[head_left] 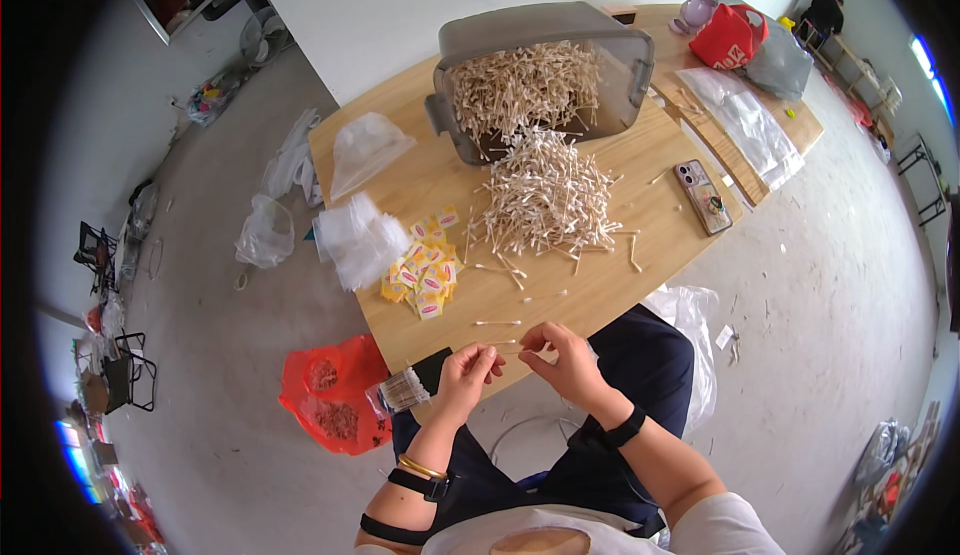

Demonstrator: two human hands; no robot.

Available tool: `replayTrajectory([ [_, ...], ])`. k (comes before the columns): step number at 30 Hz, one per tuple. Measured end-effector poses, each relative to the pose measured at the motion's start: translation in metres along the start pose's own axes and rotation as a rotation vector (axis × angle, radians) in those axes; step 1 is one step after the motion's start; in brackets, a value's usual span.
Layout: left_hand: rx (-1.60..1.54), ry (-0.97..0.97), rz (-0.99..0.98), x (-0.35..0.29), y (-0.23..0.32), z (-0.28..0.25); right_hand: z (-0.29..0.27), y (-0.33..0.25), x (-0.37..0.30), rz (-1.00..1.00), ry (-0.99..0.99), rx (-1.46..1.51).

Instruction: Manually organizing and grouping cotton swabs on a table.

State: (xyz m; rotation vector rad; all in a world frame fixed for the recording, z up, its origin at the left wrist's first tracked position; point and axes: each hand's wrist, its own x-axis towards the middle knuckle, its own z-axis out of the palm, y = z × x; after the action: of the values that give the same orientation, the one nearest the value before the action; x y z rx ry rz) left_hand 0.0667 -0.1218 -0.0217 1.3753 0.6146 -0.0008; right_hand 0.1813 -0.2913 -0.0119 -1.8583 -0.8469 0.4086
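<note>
At the table's near edge, my left hand (466, 373) pinches a thin cotton swab between thumb and forefinger. The swab points toward my right hand (563, 364), whose curved thumb and forefinger stand apart around its far end. Just beyond my fingers, a loose cotton swab (497, 323) lies across the wood. Farther back spreads a large heap of cotton swabs (550, 195), spilling from a grey translucent bin (625, 80) tipped on its side. By my left wrist is a clear packet of swabs (403, 392), next to a dark flat object (430, 368).
Yellow and white printed slips (425, 270) lie at the table's left, beside a stack of clear bags (362, 240). A phone (704, 197) rests at the right. Below the left edge hangs a red plastic bag (335, 395) with debris inside. A red bag (728, 37) stands at the far right.
</note>
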Motion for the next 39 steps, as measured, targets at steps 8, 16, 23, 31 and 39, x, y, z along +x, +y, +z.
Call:
replayTrajectory([
  [8, 0.245, -0.043, 0.183, -0.018, 0.014, -0.002, 0.006, 0.009, -0.009, 0.425, -0.181, 0.677],
  [16, 0.311, 0.053, 0.235, -0.021, 0.016, 0.003, 0.006, 0.004, -0.010, 0.410, -0.158, 0.646],
  [23, 0.359, 0.149, 0.312, -0.019, 0.003, 0.012, 0.021, 0.011, -0.010, 0.396, -0.054, 0.591],
  [31, 0.370, 0.317, 0.368, -0.012, -0.008, 0.023, 0.032, 0.014, -0.006, 0.430, 0.042, 0.409],
  [39, 0.382, 0.326, 0.362, -0.010, -0.013, 0.021, 0.035, 0.013, -0.003, 0.383, 0.063, 0.273],
])
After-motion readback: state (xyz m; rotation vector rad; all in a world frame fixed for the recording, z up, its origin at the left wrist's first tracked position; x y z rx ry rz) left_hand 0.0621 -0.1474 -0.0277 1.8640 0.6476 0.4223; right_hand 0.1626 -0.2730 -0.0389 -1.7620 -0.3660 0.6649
